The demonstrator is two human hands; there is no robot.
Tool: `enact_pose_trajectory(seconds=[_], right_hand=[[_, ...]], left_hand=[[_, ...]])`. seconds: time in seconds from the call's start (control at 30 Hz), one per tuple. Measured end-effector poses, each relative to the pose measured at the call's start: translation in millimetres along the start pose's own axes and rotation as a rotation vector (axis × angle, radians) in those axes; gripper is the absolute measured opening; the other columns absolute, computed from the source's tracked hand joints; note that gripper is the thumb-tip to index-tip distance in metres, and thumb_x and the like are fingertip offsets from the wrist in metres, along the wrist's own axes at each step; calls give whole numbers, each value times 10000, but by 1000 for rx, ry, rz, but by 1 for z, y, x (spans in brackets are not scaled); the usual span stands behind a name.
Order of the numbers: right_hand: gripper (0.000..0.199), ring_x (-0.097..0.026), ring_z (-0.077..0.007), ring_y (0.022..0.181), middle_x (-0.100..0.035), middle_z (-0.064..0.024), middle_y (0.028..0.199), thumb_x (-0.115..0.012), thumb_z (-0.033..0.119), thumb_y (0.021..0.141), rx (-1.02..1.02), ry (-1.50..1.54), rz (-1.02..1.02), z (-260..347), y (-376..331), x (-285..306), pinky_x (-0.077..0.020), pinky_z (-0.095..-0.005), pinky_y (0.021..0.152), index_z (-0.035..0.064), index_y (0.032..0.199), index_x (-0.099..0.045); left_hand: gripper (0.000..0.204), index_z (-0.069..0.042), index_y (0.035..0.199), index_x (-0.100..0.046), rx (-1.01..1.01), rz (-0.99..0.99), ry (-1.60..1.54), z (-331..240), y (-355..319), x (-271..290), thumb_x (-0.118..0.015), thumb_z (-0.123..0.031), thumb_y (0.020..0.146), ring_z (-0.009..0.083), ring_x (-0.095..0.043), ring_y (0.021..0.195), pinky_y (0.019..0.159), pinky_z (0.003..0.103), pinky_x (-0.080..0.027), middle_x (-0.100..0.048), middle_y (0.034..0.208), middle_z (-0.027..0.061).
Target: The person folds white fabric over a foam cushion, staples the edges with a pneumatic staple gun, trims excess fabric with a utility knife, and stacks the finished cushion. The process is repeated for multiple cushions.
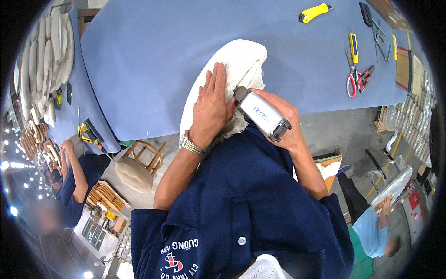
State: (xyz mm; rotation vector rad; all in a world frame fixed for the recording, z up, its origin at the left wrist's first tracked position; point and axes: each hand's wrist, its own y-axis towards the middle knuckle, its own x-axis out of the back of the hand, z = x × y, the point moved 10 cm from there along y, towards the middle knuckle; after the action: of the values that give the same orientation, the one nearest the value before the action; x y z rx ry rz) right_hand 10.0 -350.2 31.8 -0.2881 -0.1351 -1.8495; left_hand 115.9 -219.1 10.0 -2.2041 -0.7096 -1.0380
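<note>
A white fabric-covered pad (241, 53) with a rounded far end lies at the table's near edge, against my body. Loose, frayed cloth bunches along its right side. My left hand (211, 107), a metal-band watch on its wrist, rests on the pad with fingers stretched out and the thumb toward the cloth edge. In my right hand (287, 118) is a staple gun (262, 114) with a silver body and dark ends. Its dark front end is at the loose cloth, beside my left thumb. The body of the tool hides part of my right fingers.
On the blue-covered table (153, 60) lie a yellow utility knife (315, 12), red-handled scissors (351, 86), a yellow-handled screwdriver (354, 49) and red-handled pliers (366, 79). A padded stool (134, 174) stands left. One co-worker (76, 181) is at left, another (369, 228) at right.
</note>
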Motion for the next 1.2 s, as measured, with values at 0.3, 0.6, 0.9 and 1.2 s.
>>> enact_pose_trajectory(seconds=[0.3,0.6,0.9,1.2], right_hand=[[614,-708,-340,1146,-710,-189,1266,-787,117,759,-102,9,14,-4,6,-7,-550,-376,956,33,1349,-639],[602,-706,-338,1145,-710,-185,1258,-787,108,764,4,-6,26,7,-2,-9,-551,-382,958,42,1345,-644],[548,-707,-326,1143,-708,-173,1257,-769,93,778,-177,44,65,0,8,-16,-541,-348,949,40,1308,-640],[549,-713,-318,1130,-720,-161,1228,-745,61,759,-19,-39,15,18,19,-21,-546,-346,945,58,1299,-649]], left_hand=[[945,-14,1599,-247,38,36,-65,6,6,-3,-757,-84,807,465,-374,1474,1119,613,-429,-344,1629,239],[957,-10,1596,-255,31,30,-51,5,1,0,-741,-21,771,462,-389,1467,1118,608,-435,-357,1623,238],[921,-27,1601,-273,51,-22,-46,8,7,-7,-727,-82,801,473,-382,1468,1127,606,-417,-357,1625,243],[766,-83,1647,-211,154,213,-751,108,11,-23,-310,-594,1085,290,-200,1574,1282,424,-184,-215,1706,138]])
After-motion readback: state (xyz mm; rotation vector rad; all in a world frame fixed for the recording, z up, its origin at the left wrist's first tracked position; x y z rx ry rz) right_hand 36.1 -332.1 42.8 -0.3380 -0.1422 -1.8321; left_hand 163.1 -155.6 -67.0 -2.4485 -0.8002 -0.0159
